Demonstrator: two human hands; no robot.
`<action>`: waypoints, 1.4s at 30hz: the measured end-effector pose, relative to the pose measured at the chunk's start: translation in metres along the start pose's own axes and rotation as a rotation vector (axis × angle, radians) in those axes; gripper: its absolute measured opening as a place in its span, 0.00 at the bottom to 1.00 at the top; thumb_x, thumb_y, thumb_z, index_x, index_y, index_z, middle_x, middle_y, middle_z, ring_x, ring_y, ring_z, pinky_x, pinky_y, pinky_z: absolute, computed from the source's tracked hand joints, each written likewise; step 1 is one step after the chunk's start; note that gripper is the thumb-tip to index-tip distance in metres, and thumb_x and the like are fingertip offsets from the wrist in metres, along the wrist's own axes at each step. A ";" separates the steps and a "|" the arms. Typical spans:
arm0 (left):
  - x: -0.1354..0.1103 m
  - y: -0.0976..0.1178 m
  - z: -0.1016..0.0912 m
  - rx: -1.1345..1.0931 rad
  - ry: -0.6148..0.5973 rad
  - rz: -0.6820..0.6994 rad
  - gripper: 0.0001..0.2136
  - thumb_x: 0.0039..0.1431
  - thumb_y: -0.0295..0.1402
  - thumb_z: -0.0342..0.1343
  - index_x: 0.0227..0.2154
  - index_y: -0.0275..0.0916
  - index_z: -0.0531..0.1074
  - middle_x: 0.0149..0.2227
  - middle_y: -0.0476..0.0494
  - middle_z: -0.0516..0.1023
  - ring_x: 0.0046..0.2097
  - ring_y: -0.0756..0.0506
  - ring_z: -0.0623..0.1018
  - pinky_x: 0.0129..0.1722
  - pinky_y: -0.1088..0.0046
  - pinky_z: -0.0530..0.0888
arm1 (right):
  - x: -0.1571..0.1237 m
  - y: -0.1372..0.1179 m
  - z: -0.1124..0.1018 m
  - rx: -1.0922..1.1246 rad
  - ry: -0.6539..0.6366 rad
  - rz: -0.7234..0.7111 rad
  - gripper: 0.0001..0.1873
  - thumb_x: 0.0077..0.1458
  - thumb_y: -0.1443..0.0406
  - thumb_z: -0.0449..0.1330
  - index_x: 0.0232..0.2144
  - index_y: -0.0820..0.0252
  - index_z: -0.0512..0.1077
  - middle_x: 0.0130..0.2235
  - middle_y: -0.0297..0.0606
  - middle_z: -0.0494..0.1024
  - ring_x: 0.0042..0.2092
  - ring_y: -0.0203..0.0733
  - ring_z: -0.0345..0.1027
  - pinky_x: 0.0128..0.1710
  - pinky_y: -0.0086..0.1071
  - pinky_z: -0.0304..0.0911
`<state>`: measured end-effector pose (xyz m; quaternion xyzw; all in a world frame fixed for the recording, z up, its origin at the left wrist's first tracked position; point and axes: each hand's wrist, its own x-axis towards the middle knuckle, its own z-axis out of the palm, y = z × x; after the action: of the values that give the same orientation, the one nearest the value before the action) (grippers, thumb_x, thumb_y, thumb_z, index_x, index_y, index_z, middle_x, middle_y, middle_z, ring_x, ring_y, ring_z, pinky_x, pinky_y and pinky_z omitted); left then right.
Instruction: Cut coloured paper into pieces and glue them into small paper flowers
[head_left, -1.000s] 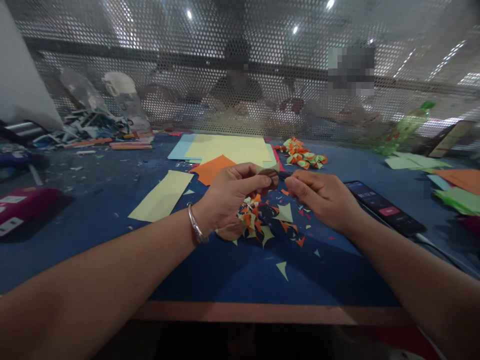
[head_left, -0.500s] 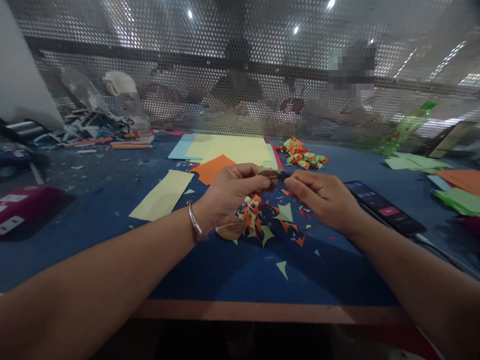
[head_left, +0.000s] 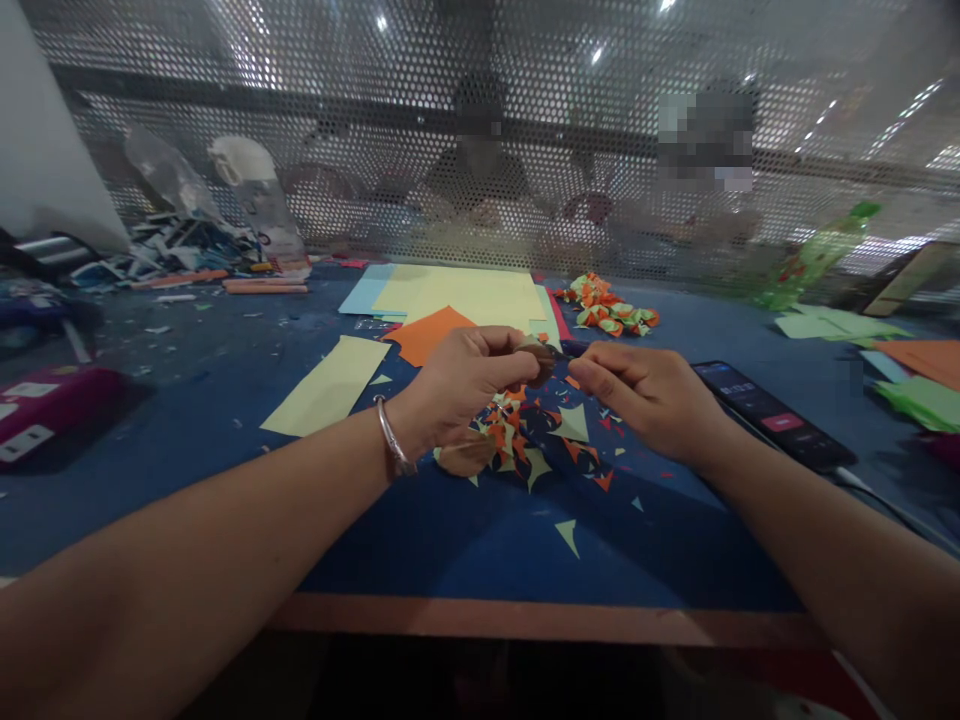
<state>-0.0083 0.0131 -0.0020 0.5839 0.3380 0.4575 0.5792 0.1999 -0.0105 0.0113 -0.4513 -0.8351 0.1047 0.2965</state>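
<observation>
My left hand [head_left: 474, 378], with a silver bracelet at its wrist, is closed in a pinch on a small piece of paper [head_left: 538, 350], brownish in the shade. Facing it, my right hand [head_left: 646, 398] is closed around a dark slim tool [head_left: 573, 348]. The tool's tip meets the paper, and its kind is hidden by the fingers. A tan rounded paper piece [head_left: 466, 454] lies under my left hand. Beneath both hands are orange and pale green paper scraps [head_left: 508, 432], and a larger pale scrap [head_left: 573, 423] sits to their right.
Yellow sheets [head_left: 457, 293] and an orange sheet [head_left: 429, 335] lie at the back, a pale strip [head_left: 326, 388] to the left. Curled paper pieces [head_left: 616, 316] are heaped behind. A phone [head_left: 772, 415] lies right. A perforated metal screen [head_left: 360, 150] bounds the table, with people beyond it.
The hands stay close together, with the paper and the dark tool still meeting between them. The paper looks slightly turned. The whole view has shifted a little.
</observation>
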 end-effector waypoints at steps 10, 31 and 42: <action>-0.002 -0.003 0.001 0.123 -0.059 0.061 0.02 0.48 0.28 0.61 0.25 0.36 0.74 0.25 0.51 0.73 0.29 0.51 0.70 0.33 0.72 0.66 | 0.002 -0.003 0.007 0.166 0.064 0.134 0.19 0.59 0.50 0.61 0.28 0.58 0.68 0.24 0.29 0.64 0.24 0.33 0.53 0.24 0.31 0.50; -0.005 -0.005 0.011 -0.201 -0.010 0.039 0.06 0.58 0.28 0.62 0.29 0.37 0.70 0.28 0.51 0.77 0.30 0.53 0.76 0.27 0.79 0.69 | -0.002 -0.003 0.006 0.253 0.135 0.115 0.24 0.65 0.46 0.54 0.31 0.58 0.71 0.24 0.29 0.61 0.23 0.32 0.51 0.22 0.30 0.47; -0.001 -0.005 0.005 -0.088 -0.055 0.175 0.04 0.58 0.29 0.63 0.32 0.35 0.73 0.29 0.50 0.76 0.31 0.53 0.76 0.30 0.77 0.70 | 0.000 -0.006 0.005 0.144 0.066 0.075 0.24 0.66 0.46 0.52 0.30 0.59 0.71 0.24 0.29 0.62 0.24 0.33 0.53 0.24 0.31 0.49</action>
<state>-0.0032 0.0110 -0.0062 0.5977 0.2491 0.5045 0.5711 0.1927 -0.0137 0.0100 -0.4632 -0.7976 0.1605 0.3515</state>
